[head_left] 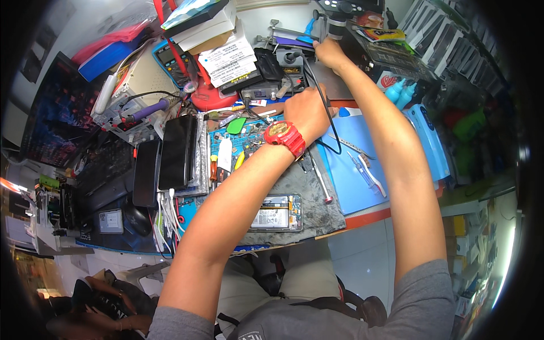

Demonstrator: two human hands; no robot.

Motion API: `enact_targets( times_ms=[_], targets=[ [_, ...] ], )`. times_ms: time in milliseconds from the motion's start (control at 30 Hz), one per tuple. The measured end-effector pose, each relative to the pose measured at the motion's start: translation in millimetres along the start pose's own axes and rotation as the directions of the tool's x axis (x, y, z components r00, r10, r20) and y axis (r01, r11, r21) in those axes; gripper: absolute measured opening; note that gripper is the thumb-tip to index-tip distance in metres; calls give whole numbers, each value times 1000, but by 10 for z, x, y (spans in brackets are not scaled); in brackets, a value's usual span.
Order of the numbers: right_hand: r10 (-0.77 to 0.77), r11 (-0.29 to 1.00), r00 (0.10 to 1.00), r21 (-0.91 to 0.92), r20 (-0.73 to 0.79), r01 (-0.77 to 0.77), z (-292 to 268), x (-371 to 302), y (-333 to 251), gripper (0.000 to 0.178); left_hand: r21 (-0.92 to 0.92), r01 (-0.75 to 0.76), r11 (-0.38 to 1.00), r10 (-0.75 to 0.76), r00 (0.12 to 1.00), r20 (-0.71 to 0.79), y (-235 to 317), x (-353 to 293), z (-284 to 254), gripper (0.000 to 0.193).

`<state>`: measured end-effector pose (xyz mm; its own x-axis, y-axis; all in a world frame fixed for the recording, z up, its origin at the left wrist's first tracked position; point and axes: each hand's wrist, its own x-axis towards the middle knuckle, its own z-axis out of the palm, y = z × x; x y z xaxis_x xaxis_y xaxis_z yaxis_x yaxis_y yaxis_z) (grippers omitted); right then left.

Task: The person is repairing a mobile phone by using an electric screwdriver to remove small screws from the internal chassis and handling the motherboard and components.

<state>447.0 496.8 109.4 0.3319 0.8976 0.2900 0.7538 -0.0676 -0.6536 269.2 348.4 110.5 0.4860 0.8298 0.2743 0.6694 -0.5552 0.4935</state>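
Note:
My left hand [307, 110], with a red watch [283, 136] on its wrist, is over the back of the work mat, curled with its fingers turned away from view. A black cable [335, 127] loops past its right side; whatever lies inside the fingers is hidden. My right hand [330, 55] reaches to the back of the bench, closed at the fingertips beside a blue-handled tool [309, 29] and a dark metal cylinder [335, 28]. What it grips cannot be made out. An opened phone [276, 213] with its battery and boards exposed lies near the front edge, under my left forearm.
On the right, a blue sheet [354, 190] bears tweezers [350, 144] and a syringe [365, 173]. Dark phones [177, 153] are stacked at left, near a soldering iron [148, 110] and multimeter [169, 59]. Light blue bottles [405, 95] stand beyond my right forearm.

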Motion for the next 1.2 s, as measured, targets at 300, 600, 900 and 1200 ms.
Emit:
enact_targets(
  times_ms=[300, 600, 900, 1200],
  targets=[
    [-172, 985, 984, -40, -34, 171, -439, -691, -38, 51, -78, -3, 997, 12, 994, 109, -23, -250, -376, 27],
    [-176, 916, 926, -287, 334, 278, -1494, -2405, -252, 22, -321, -85, 943, 2, 968, -249, 274, -2135, -1527, 21],
    [-88, 836, 886, -451, 454, 314, -1108, -2340, -101, 26, -477, 232, 848, -289, 956, -49, 153, -4568, -1292, 20],
    [-247, 773, 939, -537, 238, 339, -1202, -3053, 300, 26, -492, 476, 729, -606, 783, -140, -114, -5781, -1304, 20]
  ],
)
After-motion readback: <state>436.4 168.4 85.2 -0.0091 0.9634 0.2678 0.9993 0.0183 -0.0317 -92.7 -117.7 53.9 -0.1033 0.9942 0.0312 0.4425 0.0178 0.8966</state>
